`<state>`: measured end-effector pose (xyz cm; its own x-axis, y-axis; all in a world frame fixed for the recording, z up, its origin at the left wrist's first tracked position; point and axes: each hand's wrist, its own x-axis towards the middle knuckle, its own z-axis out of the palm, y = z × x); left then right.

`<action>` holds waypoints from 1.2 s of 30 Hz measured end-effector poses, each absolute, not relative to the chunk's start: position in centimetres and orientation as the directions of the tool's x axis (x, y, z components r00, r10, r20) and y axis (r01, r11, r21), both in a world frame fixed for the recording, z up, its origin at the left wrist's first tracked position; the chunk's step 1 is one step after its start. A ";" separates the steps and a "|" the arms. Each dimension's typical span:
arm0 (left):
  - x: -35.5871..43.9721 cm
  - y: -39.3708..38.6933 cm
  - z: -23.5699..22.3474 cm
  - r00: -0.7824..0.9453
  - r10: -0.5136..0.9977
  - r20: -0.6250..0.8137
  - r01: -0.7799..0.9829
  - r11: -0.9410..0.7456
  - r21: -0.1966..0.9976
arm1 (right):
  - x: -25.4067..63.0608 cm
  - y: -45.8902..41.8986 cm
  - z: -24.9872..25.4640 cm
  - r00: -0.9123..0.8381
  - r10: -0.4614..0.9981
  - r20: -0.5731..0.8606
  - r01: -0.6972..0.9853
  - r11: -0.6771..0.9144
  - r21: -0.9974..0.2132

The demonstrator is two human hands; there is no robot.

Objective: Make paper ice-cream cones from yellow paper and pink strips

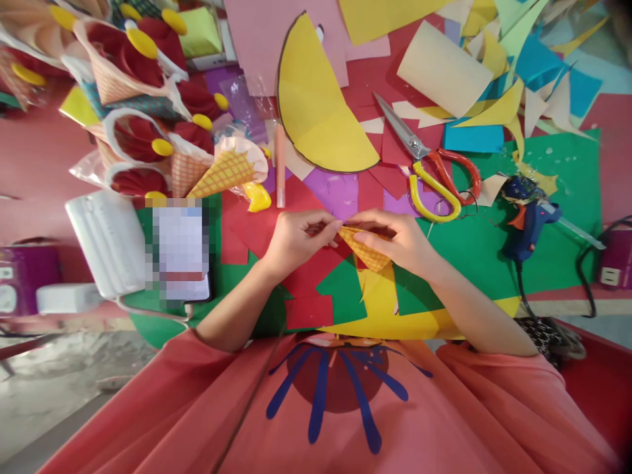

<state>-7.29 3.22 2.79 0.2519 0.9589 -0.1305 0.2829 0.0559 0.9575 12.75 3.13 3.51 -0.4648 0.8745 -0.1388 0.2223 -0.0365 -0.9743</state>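
A small yellow paper cone [368, 250] with an orange grid pattern lies in my right hand [395, 240], its fingers wrapped round it. My left hand [306, 237] meets the cone's left end, thumb and forefinger pinched together there. Whether the left fingertips grip the paper or something tiny is too small to make out. Red paper pieces [309, 312] and yellow paper strips [378, 289] lie under and below the hands. Beyond them rests a large yellow paper half-circle [320, 105] with a dark edge.
Scissors [419, 151] with red and yellow handles lie half open beyond my right hand. A blue glue gun [526, 227] rests at right, its cable running down. Finished paper cones [224, 172] crowd the left, near a phone [182, 250] and a white power bank [105, 240].
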 end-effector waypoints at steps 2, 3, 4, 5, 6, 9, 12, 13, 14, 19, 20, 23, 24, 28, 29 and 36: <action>-7.3 3.3 2.8 0.249 0.956 -0.156 0.261 0.089 0.961 | 12.6 3.0 3.5 -0.455 0.882 -0.119 0.229 -0.014 -0.973; -7.2 3.3 2.8 0.251 0.953 -0.171 0.250 0.107 0.962 | 12.6 2.9 3.5 -0.448 0.887 -0.117 0.237 -0.008 -0.972; -7.2 3.3 2.9 0.253 0.949 -0.187 0.240 0.126 0.963 | 12.5 2.9 3.5 -0.439 0.891 -0.116 0.244 -0.006 -0.970; -7.2 3.4 2.9 0.256 0.945 -0.202 0.229 0.144 0.963 | 12.5 2.9 3.5 -0.430 0.895 -0.116 0.251 -0.005 -0.968; -7.2 3.4 3.0 0.262 0.941 -0.216 0.216 0.161 0.963 | 12.4 2.9 3.5 -0.421 0.899 -0.116 0.256 -0.005 -0.967; -7.1 3.4 3.2 0.300 0.918 -0.259 0.191 0.208 0.959 | 12.4 2.9 3.4 -0.405 0.908 -0.110 0.263 0.000 -0.965; -7.0 3.4 3.2 0.333 0.895 -0.297 0.171 0.253 0.952 | 12.5 2.9 3.3 -0.403 0.910 -0.095 0.270 0.019 -0.963; -7.0 3.4 3.2 0.338 0.891 -0.302 0.161 0.262 0.952 | 12.5 2.9 3.4 -0.404 0.910 -0.091 0.271 0.025 -0.962; -7.0 3.4 3.2 0.341 0.890 -0.303 0.150 0.266 0.952 | 12.5 2.9 3.4 -0.406 0.910 -0.089 0.269 0.026 -0.963; -7.0 3.3 3.2 0.328 0.897 -0.297 0.159 0.258 0.953 | 12.5 3.0 3.6 -0.406 0.906 -0.116 0.247 -0.013 -0.969; -7.1 3.3 3.2 0.325 0.898 -0.297 0.163 0.256 0.953 | 12.5 3.0 3.6 -0.403 0.907 -0.122 0.247 -0.021 -0.969; -7.1 3.4 3.3 0.316 0.903 -0.291 0.166 0.250 0.954 | 12.6 3.0 3.5 -0.394 0.910 -0.128 0.249 -0.028 -0.968; -7.1 3.4 3.4 0.310 0.905 -0.290 0.168 0.248 0.954 | 12.6 3.0 3.5 -0.393 0.911 -0.127 0.247 -0.029 -0.969; -7.2 3.5 3.6 0.286 0.913 -0.292 0.177 0.249 0.952 | 12.7 3.1 3.3 -0.388 0.912 -0.132 0.219 -0.048 -0.974; -7.2 3.5 3.6 0.286 0.913 -0.292 0.175 0.250 0.952 | 12.6 3.1 3.2 -0.384 0.913 -0.137 0.211 -0.057 -0.976; -6.9 3.4 3.3 0.309 0.898 -0.312 0.173 0.270 0.947 | 12.3 3.2 3.1 -0.396 0.903 -0.168 0.175 -0.106 -0.979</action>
